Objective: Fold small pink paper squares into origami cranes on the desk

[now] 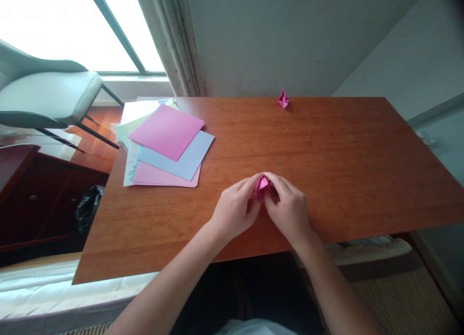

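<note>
A small folded piece of pink origami paper (263,184) is pinched between my two hands, over the near middle of the table. My left hand (236,204) closes on its left side, fingertips at the top edge. From the right, my right hand (288,203) grips it with the thumb at the front and the fingers behind. The fingers cover much of the paper, so its full shape is hidden. A finished-looking pink origami figure (283,99) with a pointed tip stands at the table's far edge.
The brown wooden table (348,170) spans the view. On its left lie stacked sheets: pink paper (168,129), blue paper (184,156) and light pink paper (165,175). A white chair (47,93) stands beyond the left edge, near a curtain (174,40). A wall borders the back.
</note>
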The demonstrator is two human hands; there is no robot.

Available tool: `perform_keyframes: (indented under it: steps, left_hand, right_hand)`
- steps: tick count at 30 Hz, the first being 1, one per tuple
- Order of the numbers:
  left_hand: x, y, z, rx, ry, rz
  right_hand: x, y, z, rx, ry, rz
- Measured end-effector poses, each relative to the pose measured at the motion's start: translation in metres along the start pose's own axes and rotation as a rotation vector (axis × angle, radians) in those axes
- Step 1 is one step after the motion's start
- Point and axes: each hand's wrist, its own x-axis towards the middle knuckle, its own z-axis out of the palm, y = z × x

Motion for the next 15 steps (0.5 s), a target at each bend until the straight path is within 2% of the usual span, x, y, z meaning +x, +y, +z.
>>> perform_keyframes:
  steps: [9,15]
  left_hand:
    - [0.0010,-0.0035,0.0008,0.030,0.072,-0.070]
    - [0.0015,-0.0031,-0.0006,-0.019,0.091,-0.057]
  right_hand:
    - [-0.0030,-0.0064,0.0004,0.067,0.010,-0.053]
    - [-0.0030,-0.0048,-0.0011,0.104,0.027,-0.058]
